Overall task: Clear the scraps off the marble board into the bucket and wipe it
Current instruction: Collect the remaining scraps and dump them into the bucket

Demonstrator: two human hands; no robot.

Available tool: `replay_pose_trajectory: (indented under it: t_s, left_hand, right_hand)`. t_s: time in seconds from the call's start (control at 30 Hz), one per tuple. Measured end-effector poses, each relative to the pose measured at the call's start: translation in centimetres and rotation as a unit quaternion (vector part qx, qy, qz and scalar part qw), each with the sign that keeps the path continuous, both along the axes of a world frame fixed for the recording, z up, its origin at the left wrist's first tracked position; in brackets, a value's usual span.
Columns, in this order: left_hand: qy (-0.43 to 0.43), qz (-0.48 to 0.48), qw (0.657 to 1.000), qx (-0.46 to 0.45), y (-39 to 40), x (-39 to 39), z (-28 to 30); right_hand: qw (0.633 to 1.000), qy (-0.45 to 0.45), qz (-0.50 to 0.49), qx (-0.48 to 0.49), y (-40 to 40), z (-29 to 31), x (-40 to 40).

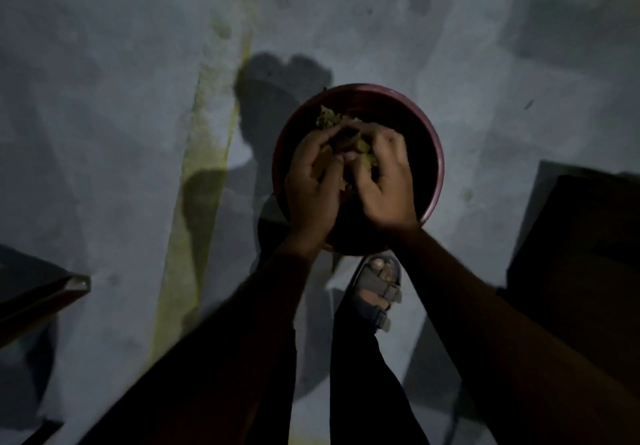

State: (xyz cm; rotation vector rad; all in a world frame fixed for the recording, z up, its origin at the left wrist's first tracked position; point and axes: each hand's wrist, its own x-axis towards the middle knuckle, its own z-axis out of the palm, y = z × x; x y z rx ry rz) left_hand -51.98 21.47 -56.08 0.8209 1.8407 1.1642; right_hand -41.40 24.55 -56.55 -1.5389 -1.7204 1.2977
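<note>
A dark red round bucket [437, 153] stands on the grey floor straight below me. Both my hands hover over its mouth, cupped together around a clump of green leafy scraps [349, 139]. My left hand [313, 181] curls round the scraps from the left, and my right hand [388, 181] curls round them from the right. Some scraps stick out above my fingers toward the bucket's far side. The bucket's inside is dark, and the marble board is out of view.
My sandalled foot [379, 288] stands just in front of the bucket. A yellow-green stripe [204, 153] runs along the concrete floor at the left. A dark box-like object [581, 254] sits at the right, and a dark wooden edge [41, 299] juts in at the lower left.
</note>
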Motion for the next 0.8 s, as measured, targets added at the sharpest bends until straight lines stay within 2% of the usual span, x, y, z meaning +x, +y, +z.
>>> replay_pose_trajectory:
  t_s: [0.07,0.17,0.3,0.43,0.53,0.63,0.8]
  left_hand:
    - [0.073,-0.08,0.993,-0.047,-0.6,-1.3,-1.2]
    - [0.226,-0.147,0.955,-0.123,-1.2,-2.5,-1.0]
    - [0.329,-0.251,0.899,-0.144,-1.0,-3.1,-0.7]
    - [0.369,-0.298,0.873,-0.111,-0.4,-3.1,-1.6]
    - [0.391,-0.326,0.854,-0.105,0.3,-3.0,-3.5]
    - [0.408,-0.345,0.837,-0.121,0.8,-2.8,-6.0]
    - [0.426,-0.361,0.816,-0.149,0.4,-1.8,-10.5]
  right_hand:
    - [0.996,-0.047,0.078,0.011,0.3,-1.0,1.1]
    - [0.977,-0.116,0.175,0.028,0.6,-1.4,2.7]
    - [0.985,-0.098,0.145,-0.001,0.7,-1.0,3.9]
    - [0.946,-0.248,0.157,0.137,0.7,-0.3,3.9]
    - [0.929,-0.288,0.127,0.195,1.2,-1.3,2.9]
    - [0.93,-0.294,0.163,0.151,1.6,-4.2,1.7]
    - [0.899,-0.366,0.218,0.102,1.5,-10.2,1.3]
